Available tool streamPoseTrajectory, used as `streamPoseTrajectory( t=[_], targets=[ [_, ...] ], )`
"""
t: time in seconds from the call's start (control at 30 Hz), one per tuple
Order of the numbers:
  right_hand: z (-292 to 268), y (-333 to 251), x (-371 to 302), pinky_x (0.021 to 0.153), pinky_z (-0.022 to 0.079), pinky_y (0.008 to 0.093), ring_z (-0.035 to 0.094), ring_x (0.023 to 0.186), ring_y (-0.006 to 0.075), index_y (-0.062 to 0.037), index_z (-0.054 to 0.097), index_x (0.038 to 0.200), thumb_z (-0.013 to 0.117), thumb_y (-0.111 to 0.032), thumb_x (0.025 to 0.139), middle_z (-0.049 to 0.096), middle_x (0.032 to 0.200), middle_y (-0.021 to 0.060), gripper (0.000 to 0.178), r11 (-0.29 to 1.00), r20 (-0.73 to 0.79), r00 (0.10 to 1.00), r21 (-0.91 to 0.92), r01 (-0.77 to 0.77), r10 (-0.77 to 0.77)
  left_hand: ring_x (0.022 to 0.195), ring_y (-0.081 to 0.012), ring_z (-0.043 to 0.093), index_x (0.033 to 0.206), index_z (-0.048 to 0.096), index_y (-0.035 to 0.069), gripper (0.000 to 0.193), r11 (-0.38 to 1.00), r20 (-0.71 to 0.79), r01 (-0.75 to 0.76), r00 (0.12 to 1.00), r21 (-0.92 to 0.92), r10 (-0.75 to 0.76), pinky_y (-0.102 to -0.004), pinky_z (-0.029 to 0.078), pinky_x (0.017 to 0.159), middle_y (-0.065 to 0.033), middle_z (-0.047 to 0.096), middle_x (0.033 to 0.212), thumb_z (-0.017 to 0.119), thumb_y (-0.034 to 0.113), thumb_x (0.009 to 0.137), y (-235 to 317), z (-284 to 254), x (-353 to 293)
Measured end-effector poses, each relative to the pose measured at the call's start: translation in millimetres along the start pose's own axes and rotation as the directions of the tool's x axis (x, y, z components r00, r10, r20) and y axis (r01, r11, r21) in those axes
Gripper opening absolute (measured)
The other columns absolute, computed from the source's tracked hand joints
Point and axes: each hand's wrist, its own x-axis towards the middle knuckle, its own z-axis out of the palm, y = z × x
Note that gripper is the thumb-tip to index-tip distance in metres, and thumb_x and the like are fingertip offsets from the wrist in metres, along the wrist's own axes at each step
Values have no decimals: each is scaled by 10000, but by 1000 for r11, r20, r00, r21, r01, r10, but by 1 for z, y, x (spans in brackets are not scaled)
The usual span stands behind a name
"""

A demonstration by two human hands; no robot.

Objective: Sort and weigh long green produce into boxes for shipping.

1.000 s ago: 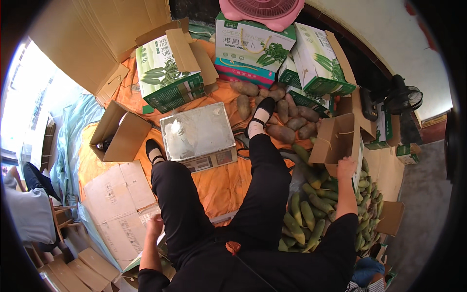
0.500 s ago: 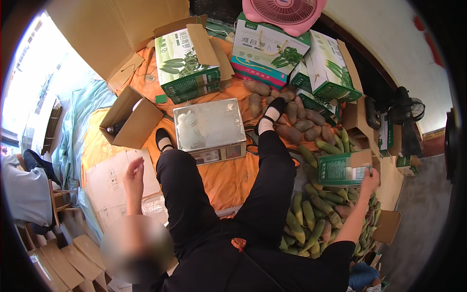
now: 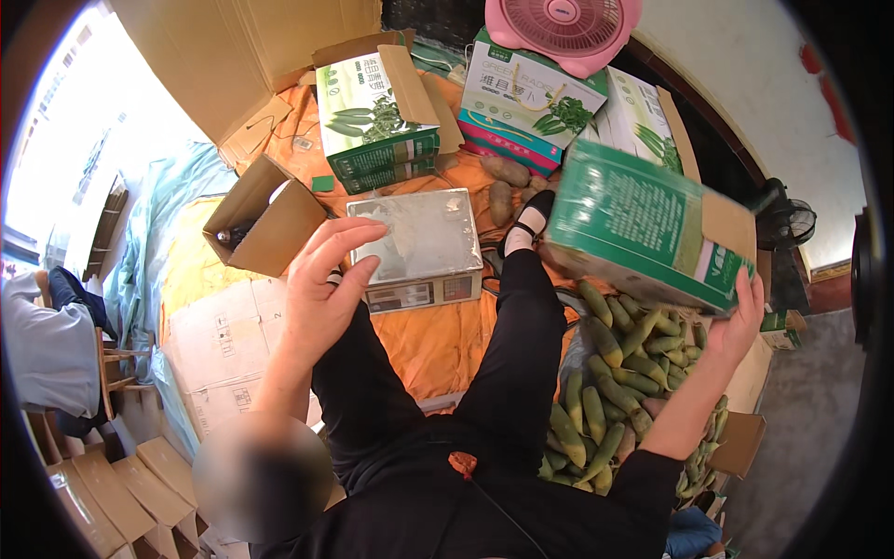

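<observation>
My right hand (image 3: 741, 321) grips the near right end of a green carton (image 3: 643, 205), which is raised and tilted above a heap of green radishes (image 3: 605, 419). The carton blocks the view of part of the heap and of what lies behind. My left hand (image 3: 326, 279) is open, fingers stretched and thumb apart, holding nothing. It hovers in front of the left edge of a scale (image 3: 433, 233) with a worn metal plate. The scale stands on an orange sheet between my feet.
Several printed radish cartons (image 3: 377, 121) stand at the back, with a pink fan (image 3: 563, 28) on one. Reddish-brown roots (image 3: 503, 191) lie beside my right foot. An open brown box (image 3: 265, 219) and flattened cardboard (image 3: 223, 345) are at left. A person (image 3: 56, 345) sits far left.
My right hand has lifted the green carton up from beside the heap, so it now looks much larger. My left hand has moved forward and right, toward the scale.
</observation>
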Motion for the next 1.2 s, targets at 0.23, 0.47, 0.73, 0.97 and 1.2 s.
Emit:
streamPoseTrajectory(
  t=[0.23, 0.47, 0.73, 0.97, 1.2],
  targets=[
    [142, 37, -14, 743, 447, 218, 577, 819, 79, 18, 651, 982, 659, -96, 854, 649, 911, 23, 172, 994, 233, 971, 103, 37, -61, 1168, -299, 507, 1219, 575, 53, 448, 991, 111, -108, 989, 77, 99, -375, 411, 968, -150, 519, 1267, 656, 27, 779, 24, 5, 16],
    [251, 98, -77, 710, 456, 302, 569, 763, 179, 5, 624, 915, 669, -97, 814, 603, 842, 78, 150, 971, 597, 796, -118, 209, -98, 1383, -302, 301, 1477, 260, 93, 777, 956, 340, 133, 914, 262, -221, -385, 320, 1081, -183, 322, 1480, 689, 210, 840, -33, 16, 12],
    [257, 162, -133, 967, 408, 431, 489, 1160, 307, -83, 487, 1297, 745, -262, 723, 558, 1221, 120, 654, 715, 950, 245, -306, 628, 192, 1304, -278, 394, 1497, 215, 126, 813, 551, 363, 821, 565, -150, -741, -427, 443, 938, -157, 202, 1537, 683, 276, 850, -99, -12, 2],
    [207, 202, -73, 813, 440, 433, 546, 1004, 244, -148, 665, 937, 647, -140, 762, 617, 964, 28, 176, 165, 872, 445, -478, 863, 204, 1372, -315, 293, 1483, 264, 136, 751, 601, 326, 777, 626, -185, -709, -454, 374, 1017, -134, 252, 1528, 661, 282, 862, -97, -8, 5],
    [184, 224, -45, 754, 417, 428, 584, 903, 224, -166, 687, 779, 533, -122, 797, 653, 828, 6, 160, 48, 845, 467, -494, 868, 262, 1324, -265, 380, 1354, 472, 59, 556, 883, 357, 429, 808, 191, -470, -374, 333, 1065, -137, 383, 1449, 650, 251, 864, -72, 12, 13]
  ],
)
